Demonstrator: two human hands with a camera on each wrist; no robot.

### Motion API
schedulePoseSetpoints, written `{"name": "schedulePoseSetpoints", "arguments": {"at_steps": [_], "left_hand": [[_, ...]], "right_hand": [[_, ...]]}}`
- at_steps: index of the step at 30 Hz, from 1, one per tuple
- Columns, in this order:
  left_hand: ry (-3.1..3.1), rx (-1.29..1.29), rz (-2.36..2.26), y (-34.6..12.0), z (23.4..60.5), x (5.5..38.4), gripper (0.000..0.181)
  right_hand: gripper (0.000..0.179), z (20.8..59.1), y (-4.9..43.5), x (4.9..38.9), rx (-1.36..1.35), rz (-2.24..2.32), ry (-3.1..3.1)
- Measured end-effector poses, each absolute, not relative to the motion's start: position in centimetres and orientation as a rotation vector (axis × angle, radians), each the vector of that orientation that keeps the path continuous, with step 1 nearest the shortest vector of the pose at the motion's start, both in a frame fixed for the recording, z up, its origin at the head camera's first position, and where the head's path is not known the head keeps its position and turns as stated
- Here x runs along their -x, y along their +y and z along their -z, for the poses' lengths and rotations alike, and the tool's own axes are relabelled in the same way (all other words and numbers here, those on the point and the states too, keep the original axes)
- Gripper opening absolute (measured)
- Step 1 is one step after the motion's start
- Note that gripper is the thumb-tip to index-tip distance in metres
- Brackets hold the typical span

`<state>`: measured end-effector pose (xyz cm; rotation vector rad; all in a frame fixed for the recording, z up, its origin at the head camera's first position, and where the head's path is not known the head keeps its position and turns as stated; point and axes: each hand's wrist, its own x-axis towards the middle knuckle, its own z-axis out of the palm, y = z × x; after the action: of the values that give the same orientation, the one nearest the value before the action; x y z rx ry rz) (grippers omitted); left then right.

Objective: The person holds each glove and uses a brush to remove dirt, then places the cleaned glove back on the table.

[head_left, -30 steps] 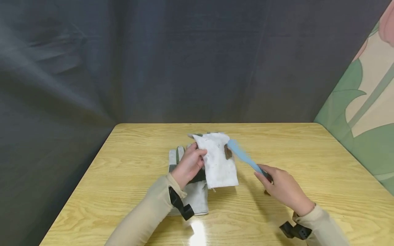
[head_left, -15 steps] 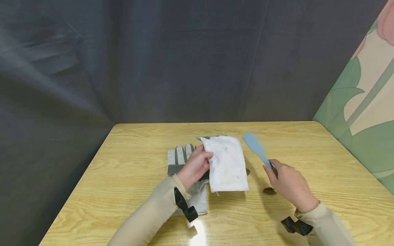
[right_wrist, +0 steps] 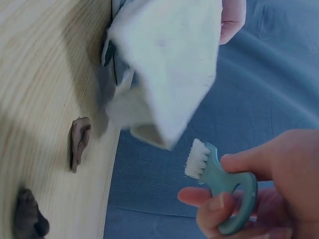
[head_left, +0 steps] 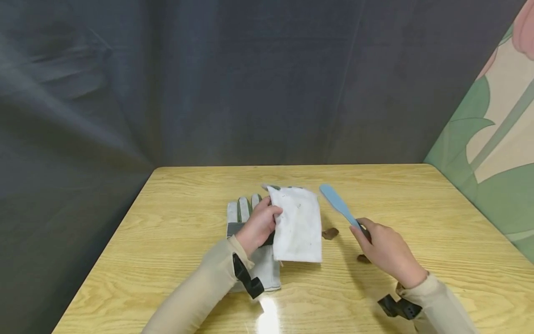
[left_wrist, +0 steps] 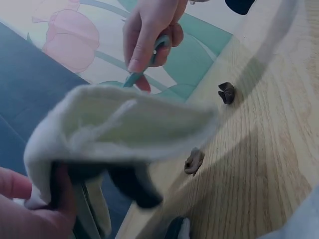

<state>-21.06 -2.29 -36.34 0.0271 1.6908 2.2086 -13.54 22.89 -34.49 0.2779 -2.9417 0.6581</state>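
My left hand (head_left: 257, 227) grips a white and grey work glove (head_left: 297, 227) by its side, holding it raised above the table with its white cuff side facing up. In the left wrist view the cuff opening (left_wrist: 144, 129) shows, somewhat blurred. To the right, my right hand (head_left: 385, 253) holds a blue brush (head_left: 336, 202). Seen from the right wrist, its white bristles (right_wrist: 197, 159) point towards the glove but stand apart from it. A second work glove (head_left: 267, 269), with grey palm and green-edged fingers, lies on the table partly beneath my left hand.
Two crumpled brown pieces (head_left: 331, 233), perhaps dry leaves, lie on the wooden table (head_left: 187, 195) between the gloves and my right hand; one brown piece (right_wrist: 30, 214) is nearer that hand. A dark curtain (head_left: 267, 83) hangs behind, and a flower-patterned panel (head_left: 500, 153) borders the right.
A brown piece that was on the raised glove's right edge now lies on the table. The brush went from that edge to the right, then slightly back; the glove shifted right and back left.
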Motion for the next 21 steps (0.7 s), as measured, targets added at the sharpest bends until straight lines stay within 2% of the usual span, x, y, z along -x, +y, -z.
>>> {"name": "schedulePoseSetpoints", "arguments": {"at_steps": [4, 11, 21], "left_hand": [[1.689, -0.064, -2.156, -1.7, 37.2, 21.3, 0.063], [1.97, 0.0, -1.777, -2.8, 39.6, 22.2, 0.062], [2.331, -0.087, -1.461, -4.7, 39.2, 22.5, 0.053]], "right_hand": [[0.037, 34.3, 22.9, 13.5, -0.27, -0.684, -2.924], [0.036, 34.2, 22.9, 13.5, -0.279, -0.706, -2.926], [0.035, 34.5, 22.8, 13.6, -0.31, -0.702, -2.92]]}}
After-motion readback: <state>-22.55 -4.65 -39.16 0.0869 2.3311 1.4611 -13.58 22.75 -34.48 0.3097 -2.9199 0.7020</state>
